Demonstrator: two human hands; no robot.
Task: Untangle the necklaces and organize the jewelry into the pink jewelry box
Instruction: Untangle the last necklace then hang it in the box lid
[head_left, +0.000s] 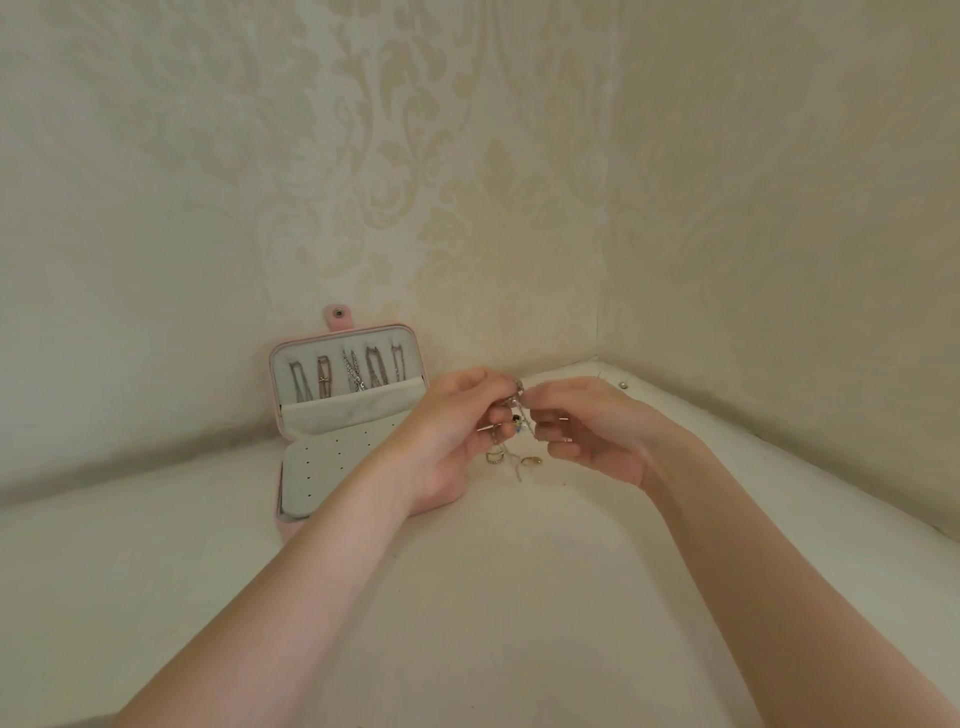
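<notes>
The tangled necklace (516, 413) was held in the air between both hands, above the white tabletop (467, 597) and just right of the pink jewelry box (291, 525). It was a thin chain with small beads, one dark, one bluish; detail too small to tell more. The left hand (447, 431) pinched the chain from the left with curled fingers. The right hand (587, 426) pinched it from the right, thumb and forefinger up at the top of the knot, the other fingers curled below. A loose end hung down toward the table.

Under the hands lay more jewelry (511, 460): gold ring-like pieces and a bit of chain, touching or near each other. A small pearl-like stud (622, 384) sat well apart near the right wall.

The box stood open against the wallpapered wall (363, 156), lid upright, with five necklaces (348, 376) already hung in the lid, their lower ends tucked in the pocket. The perforated earring panel (322, 462) looked bare; the left forearm covered part of the base.

Judgement: untangling step in progress, task roughly midway.

Risks: pulling the two pinches apart too hard would likely tighten the knot or snap the thin chain. The dangling end could snag the rings below and drag them. A bead or charm might slip off if a clasp opened. The left wrist, close to the box, could bump it and tip the lid.
</notes>
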